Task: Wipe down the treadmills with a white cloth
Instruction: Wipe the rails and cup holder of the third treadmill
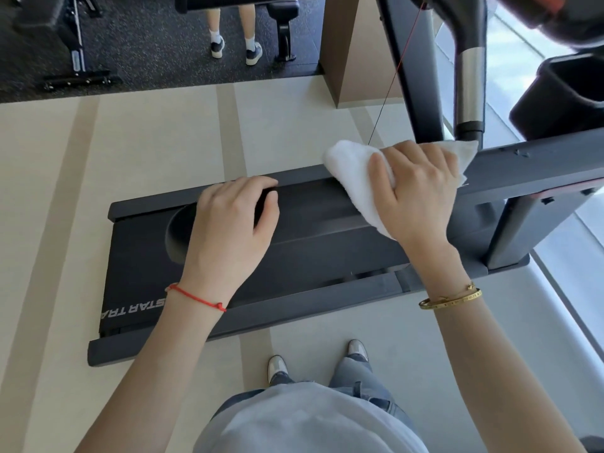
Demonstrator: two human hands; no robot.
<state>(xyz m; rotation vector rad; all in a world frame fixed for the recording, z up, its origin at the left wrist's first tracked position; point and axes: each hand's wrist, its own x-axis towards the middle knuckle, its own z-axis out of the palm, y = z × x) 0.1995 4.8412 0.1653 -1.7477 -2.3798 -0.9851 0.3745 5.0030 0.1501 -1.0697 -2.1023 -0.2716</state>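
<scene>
A dark grey treadmill (294, 299) lies across the view below me, its black belt between two side rails. A black handrail (310, 207) of the treadmill runs at hand height above the belt. My left hand (228, 223) grips this handrail near its rounded left end, fingers curled over the top. My right hand (415, 191) presses a white cloth (349, 168) onto the handrail further right, fingers wrapped over the cloth. The cloth sticks out on both sides of the hand.
The treadmill's upright post (411, 76) and a chrome-banded handle (469, 86) rise at the right, with a thin red cord beside them. A black cup holder (562, 96) is at far right. Another person's legs (235, 37) stand by gym benches beyond the beige floor.
</scene>
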